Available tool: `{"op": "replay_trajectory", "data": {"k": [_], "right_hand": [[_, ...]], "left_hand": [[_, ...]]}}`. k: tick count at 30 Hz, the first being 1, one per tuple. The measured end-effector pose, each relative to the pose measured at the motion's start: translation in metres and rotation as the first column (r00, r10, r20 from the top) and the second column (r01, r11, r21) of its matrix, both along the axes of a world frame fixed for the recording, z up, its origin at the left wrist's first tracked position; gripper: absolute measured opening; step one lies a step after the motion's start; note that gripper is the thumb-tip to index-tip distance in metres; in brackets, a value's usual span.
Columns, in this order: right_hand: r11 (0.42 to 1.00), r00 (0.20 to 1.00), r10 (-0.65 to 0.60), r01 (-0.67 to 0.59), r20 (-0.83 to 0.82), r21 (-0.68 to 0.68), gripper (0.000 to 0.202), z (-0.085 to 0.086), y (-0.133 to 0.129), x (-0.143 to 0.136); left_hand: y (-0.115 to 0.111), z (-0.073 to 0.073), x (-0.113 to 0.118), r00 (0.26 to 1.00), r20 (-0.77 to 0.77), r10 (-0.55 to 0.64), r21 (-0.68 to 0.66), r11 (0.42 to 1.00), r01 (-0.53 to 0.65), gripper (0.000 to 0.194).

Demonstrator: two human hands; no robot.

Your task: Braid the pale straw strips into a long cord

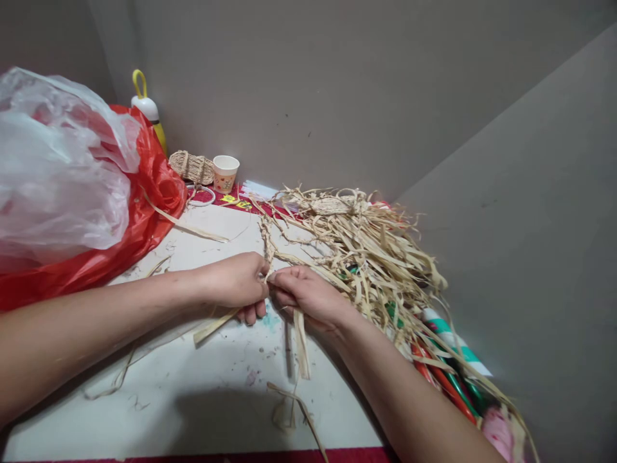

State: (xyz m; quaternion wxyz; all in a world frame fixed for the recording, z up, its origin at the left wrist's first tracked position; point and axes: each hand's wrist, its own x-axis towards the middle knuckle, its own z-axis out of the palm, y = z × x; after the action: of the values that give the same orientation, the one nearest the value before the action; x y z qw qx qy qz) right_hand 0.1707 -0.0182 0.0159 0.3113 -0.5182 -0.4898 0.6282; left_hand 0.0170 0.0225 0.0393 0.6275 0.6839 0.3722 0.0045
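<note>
My left hand (243, 283) and my right hand (306, 292) meet over the middle of the white board. Both are closed, thumbs and fingers pinching a braid of dry straw (268, 241) at its near end. The braid runs away from me toward the back of the board. One loose straw strip (301, 347) hangs down from under my right hand. Another flat strip (214, 326) sticks out to the left below my left hand. The fingertips hide the exact spot where the strands cross.
A heap of dry straw (380, 251) lies to the right, over coloured rolls (448, 379). White and red plastic bags (67, 173) bulge at the left. Along the back stand a paper cup (225, 173), a woven straw piece (191, 167) and a yellow-handled bottle (147, 109). Straw scraps dot the white board (226, 399).
</note>
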Motion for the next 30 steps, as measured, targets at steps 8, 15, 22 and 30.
{"op": "replay_trajectory", "data": {"k": [8,15,22,30], "right_hand": [[0.997,0.994,-0.074,0.073,-0.079,-0.027,0.035,0.002,-0.003,-0.009],[0.991,0.981,-0.062,0.038,-0.184,-0.127,0.028,0.007,0.000,0.000],[0.978,0.971,-0.016,-0.034,-0.238,-0.205,0.021,0.010,0.003,0.006],[0.977,0.971,0.005,-0.055,-0.239,-0.206,0.019,0.010,0.005,0.010]], "left_hand": [[-0.010,-0.011,0.005,1.000,-0.009,0.020,0.166,0.986,-0.018,0.018],[-0.004,0.017,0.002,0.998,-0.046,-0.035,-0.050,0.998,0.033,0.022],[0.031,0.009,-0.010,0.985,0.036,0.171,0.320,0.931,-0.173,0.013],[0.012,0.000,0.001,0.998,0.051,0.049,0.005,0.999,-0.049,0.024]]}}
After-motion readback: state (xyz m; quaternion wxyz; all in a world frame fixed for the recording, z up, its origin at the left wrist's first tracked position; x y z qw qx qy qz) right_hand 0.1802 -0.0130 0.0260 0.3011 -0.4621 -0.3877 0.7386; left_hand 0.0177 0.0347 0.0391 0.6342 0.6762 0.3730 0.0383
